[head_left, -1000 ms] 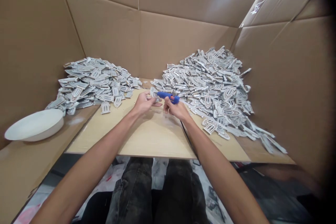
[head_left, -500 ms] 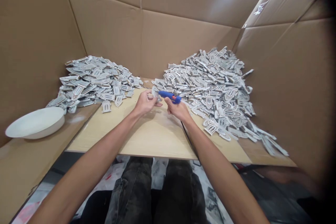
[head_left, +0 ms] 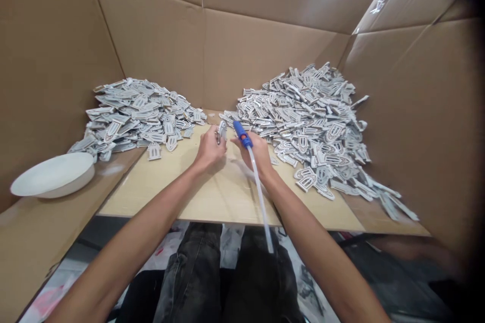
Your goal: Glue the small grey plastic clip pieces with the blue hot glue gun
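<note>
Between the thumb and fingers of my left hand is a small white arched cut-out piece, held upright and turned nearly edge-on. My right hand grips a blue hot glue gun, whose front end points away from me and slightly left. A long translucent glue stick sticks out of its rear and reaches down past the board's front edge. The gun's tip is a short way right of the piece. Both hands are above a pale yellow board. My right fingers are partly hidden behind the gun.
A heap of similar white pieces lies at the left and a larger heap at the right. On the far left stands a white bowl. Tall cardboard walls enclose the back and sides.
My right hand has turned the glue gun from pointing left to pointing forward, bringing the glue stick into view. My left hand has rotated the piece towards edge-on.
</note>
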Demonstrator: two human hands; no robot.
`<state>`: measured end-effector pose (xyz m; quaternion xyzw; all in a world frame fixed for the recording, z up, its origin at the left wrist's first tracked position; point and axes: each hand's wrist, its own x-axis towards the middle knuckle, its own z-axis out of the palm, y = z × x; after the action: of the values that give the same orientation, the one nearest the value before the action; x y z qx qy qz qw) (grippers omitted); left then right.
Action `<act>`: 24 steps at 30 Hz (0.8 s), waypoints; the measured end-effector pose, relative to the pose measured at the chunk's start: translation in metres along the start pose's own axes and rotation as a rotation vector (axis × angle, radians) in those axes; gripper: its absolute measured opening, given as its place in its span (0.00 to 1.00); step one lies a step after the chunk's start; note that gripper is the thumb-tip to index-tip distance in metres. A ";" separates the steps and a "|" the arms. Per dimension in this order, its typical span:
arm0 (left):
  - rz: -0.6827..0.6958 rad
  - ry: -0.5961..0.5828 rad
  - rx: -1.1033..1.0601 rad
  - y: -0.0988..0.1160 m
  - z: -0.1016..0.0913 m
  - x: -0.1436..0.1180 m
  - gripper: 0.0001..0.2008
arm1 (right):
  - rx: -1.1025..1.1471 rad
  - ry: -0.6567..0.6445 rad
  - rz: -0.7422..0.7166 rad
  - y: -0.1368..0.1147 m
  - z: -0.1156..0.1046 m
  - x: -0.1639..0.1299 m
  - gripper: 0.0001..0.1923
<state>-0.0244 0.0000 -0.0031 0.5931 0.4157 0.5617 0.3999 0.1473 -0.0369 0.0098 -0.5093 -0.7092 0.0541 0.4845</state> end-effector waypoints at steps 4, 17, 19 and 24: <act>0.104 0.095 0.193 -0.007 -0.005 0.009 0.07 | 0.047 -0.016 0.179 0.004 -0.012 0.002 0.33; -0.080 0.053 -0.063 0.002 -0.004 0.019 0.06 | 0.098 -0.298 0.245 0.007 -0.018 0.001 0.40; -0.085 0.050 -0.077 0.004 -0.004 0.018 0.06 | 0.091 -0.303 0.245 0.011 -0.016 0.001 0.41; -0.083 0.043 -0.100 0.007 -0.002 0.017 0.08 | 0.100 -0.305 0.254 0.013 -0.014 0.000 0.40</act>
<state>-0.0254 0.0132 0.0092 0.5423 0.4198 0.5772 0.4432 0.1659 -0.0364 0.0097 -0.5561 -0.7007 0.2264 0.3854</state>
